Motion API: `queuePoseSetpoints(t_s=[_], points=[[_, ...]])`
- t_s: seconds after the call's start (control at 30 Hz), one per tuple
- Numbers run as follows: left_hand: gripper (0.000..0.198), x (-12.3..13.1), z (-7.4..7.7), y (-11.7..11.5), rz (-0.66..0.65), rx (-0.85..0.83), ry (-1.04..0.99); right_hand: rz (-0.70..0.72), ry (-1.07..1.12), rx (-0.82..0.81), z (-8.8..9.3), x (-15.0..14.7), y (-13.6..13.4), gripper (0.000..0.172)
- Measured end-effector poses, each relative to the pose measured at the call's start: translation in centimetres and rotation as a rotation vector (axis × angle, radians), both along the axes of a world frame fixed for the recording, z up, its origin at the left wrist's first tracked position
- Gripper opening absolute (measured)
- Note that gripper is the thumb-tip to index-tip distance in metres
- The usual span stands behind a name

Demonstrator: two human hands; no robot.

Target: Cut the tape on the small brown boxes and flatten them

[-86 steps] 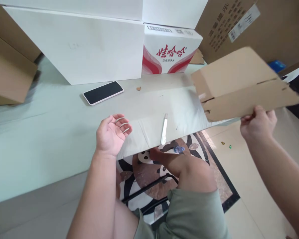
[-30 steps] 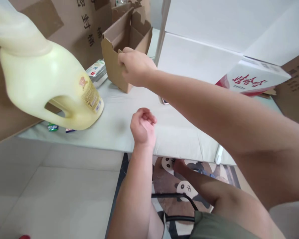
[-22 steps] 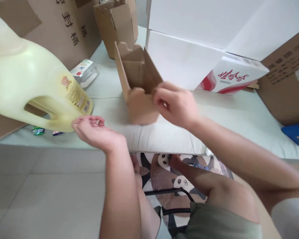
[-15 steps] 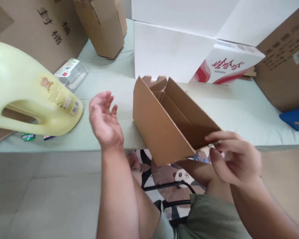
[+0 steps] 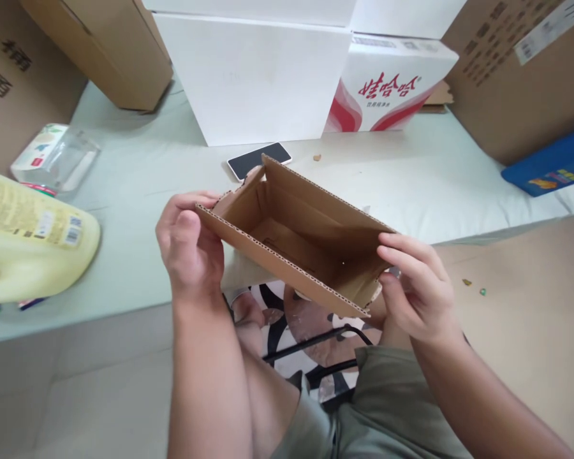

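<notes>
Far left: pale-yellow jug (image 5: 52,248) on the worktop (image 5: 134,268), cut off by the view's edge; clear plastic container (image 5: 74,162) just behind it. Next, left hand (image 5: 186,252), fingers curled on the left end of an open-topped cardboard box (image 5: 310,197), gripping it. Cardboard box is up off the surface, tilted, above the worktop's front edge. Behind it, a dark-screened phone (image 5: 258,159), partly hidden, near a tall white box (image 5: 263,76). Red-and-white carton (image 5: 387,89) beside that. Right hand (image 5: 421,293): fingers pinch the cardboard box's right end. Far right: blue package (image 5: 550,166).
</notes>
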State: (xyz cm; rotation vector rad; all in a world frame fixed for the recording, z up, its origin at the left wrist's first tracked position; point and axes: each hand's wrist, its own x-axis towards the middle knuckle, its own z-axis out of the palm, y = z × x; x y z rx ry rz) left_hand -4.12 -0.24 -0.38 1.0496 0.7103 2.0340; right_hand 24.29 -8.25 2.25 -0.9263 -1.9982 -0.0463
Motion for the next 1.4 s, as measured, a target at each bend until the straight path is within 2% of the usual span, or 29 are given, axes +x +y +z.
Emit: queuePoseSetpoints(t_s=[0.07,0.17,0.27,0.37,0.43,0.57,0.67,0.77,0.87,0.97,1.07,1.13,1.27,1.4], points=[[0.029,-0.1,-0.1,-0.1,0.019,0.016,0.044,0.004,0.025,-0.013,-0.6,0.0,0.0,0.063],[0.044,-0.6,0.0,-0.2,0.056,0.006,0.108,0.048,0.100,-0.031,-1.4,-0.1,0.1,0.070],[0.048,-0.9,0.2,-0.4,0.030,-0.025,0.148,0.013,0.156,-0.073,-2.0,-0.3,0.2,0.063],[0.036,-1.0,0.6,-0.6,-0.029,-0.066,0.167,-0.080,0.154,-0.133,-2.3,-0.8,0.5,0.049],[0.032,-1.0,0.8,-0.8,-0.036,-0.084,0.182,-0.139,0.161,-0.117,-2.6,-1.2,0.8,0.049],[0.037,-1.0,0.9,-0.8,-0.022,-0.101,0.211,-0.253,0.208,-0.121,-3.3,-2.0,1.7,0.079],[0.050,-0.9,0.4,-0.6,0.010,-0.123,0.259,-0.189,0.256,-0.222,-4.1,-2.3,2.7,0.087],[0.059,-0.6,-0.5,-0.2,0.082,-0.132,0.317,-0.129,0.351,-0.288,-4.9,-2.2,3.7,0.085],[0.052,-0.2,-1.3,0.1,0.091,-0.151,0.360,-0.094,0.405,-0.327,-5.3,-1.9,4.5,0.081],[0.044,0.0,-1.8,0.2,0.083,-0.135,0.363,-0.071,0.405,-0.351,-5.4,-1.7,4.7,0.059],[0.042,0.1,-2.0,0.4,0.140,-0.124,0.365,-0.055,0.382,-0.322,-5.8,-1.3,4.3,0.032],[0.047,0.1,-2.2,0.6,0.167,-0.156,0.390,-0.024,0.375,-0.280,-6.6,-1.0,4.0,0.033],[0.058,0.2,-2.4,1.0,0.166,-0.193,0.454,0.004,0.372,-0.258,-8.1,-0.6,3.7,0.047],[0.044,0.1,-1.9,1.1,0.173,-0.185,0.590,-0.017,0.360,-0.249,-8.4,-0.7,3.9,0.051]])
